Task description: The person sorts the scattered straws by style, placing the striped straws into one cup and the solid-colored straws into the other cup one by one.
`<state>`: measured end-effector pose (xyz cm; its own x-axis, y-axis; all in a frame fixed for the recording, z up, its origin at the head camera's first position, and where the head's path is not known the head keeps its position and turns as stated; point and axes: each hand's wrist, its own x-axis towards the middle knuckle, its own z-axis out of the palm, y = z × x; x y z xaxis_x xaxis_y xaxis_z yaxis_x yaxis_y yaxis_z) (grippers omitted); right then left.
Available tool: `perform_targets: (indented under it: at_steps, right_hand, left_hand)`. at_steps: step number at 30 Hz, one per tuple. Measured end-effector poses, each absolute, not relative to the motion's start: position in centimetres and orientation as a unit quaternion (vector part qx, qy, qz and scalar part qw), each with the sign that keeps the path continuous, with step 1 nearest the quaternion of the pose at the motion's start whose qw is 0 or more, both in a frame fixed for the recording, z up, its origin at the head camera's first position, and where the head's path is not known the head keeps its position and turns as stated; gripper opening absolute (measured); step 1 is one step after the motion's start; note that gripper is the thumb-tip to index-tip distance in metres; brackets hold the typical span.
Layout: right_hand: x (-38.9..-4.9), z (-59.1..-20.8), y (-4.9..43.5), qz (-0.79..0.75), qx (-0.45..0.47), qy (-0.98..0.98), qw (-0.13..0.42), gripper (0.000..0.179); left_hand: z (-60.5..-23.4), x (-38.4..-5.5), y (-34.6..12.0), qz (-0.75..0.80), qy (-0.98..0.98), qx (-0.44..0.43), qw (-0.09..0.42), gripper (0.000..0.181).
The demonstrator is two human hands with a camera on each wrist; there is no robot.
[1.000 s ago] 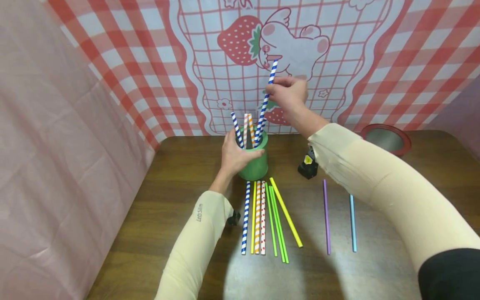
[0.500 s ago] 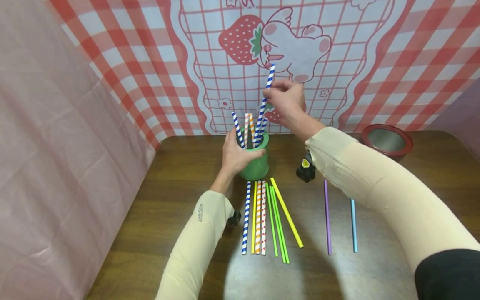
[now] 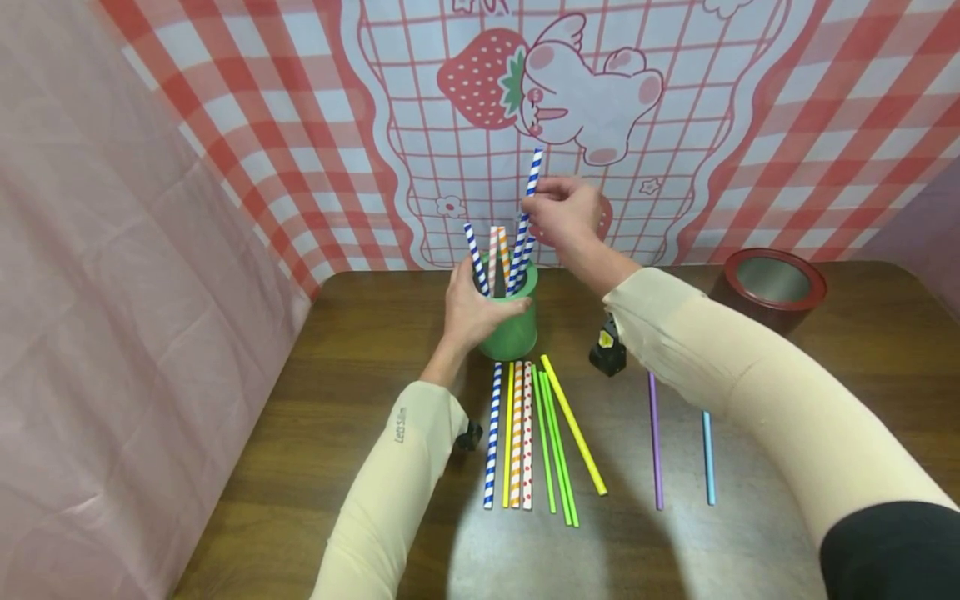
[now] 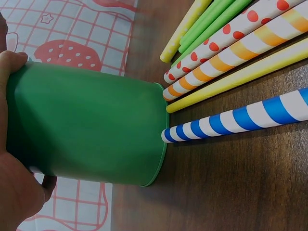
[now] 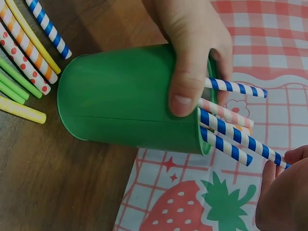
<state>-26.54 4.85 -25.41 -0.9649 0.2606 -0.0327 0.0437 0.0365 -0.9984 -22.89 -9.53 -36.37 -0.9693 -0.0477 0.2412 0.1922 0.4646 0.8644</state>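
Observation:
My left hand [image 3: 476,308] grips the green cup [image 3: 512,333] round its upper side, thumb across the front near the rim. Between thumb and fingers my right hand [image 3: 566,212] pinches a blue-and-white striped straw [image 3: 535,171], which slants down into the cup. Beside it in the cup stand two more blue-striped straws, a pink-striped straw [image 5: 226,112] and an orange-striped straw [image 3: 503,250]. In the right wrist view the left thumb [image 5: 185,91] lies over the cup's wall. The left wrist view has the cup's side [image 4: 91,122] filling much of the frame; the straws' lower ends are hidden inside.
In front of the cup lie a blue-striped straw [image 3: 492,442], an orange-striped straw [image 3: 516,442], a red-dotted straw [image 3: 527,442], and several yellow and green ones. Rightward are a purple straw [image 3: 656,450] and a light blue straw [image 3: 708,458]. A red-rimmed round container [image 3: 813,292] stands at the back right.
My right hand has come down and slightly left with the blue-striped straw, which now sits lower in the cup. The left hand and cup have stayed in place.

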Motion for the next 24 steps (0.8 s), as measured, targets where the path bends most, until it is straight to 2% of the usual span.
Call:
perform_targets:
  at_steps: [24]
  right_hand:
    - [-26.7,-27.3,4.3,0.646,-0.099,-0.751,0.098,0.032]
  left_hand:
    - [-36.4,-22.9,-9.6,-0.507,-0.853,-0.044,0.113,0.093]
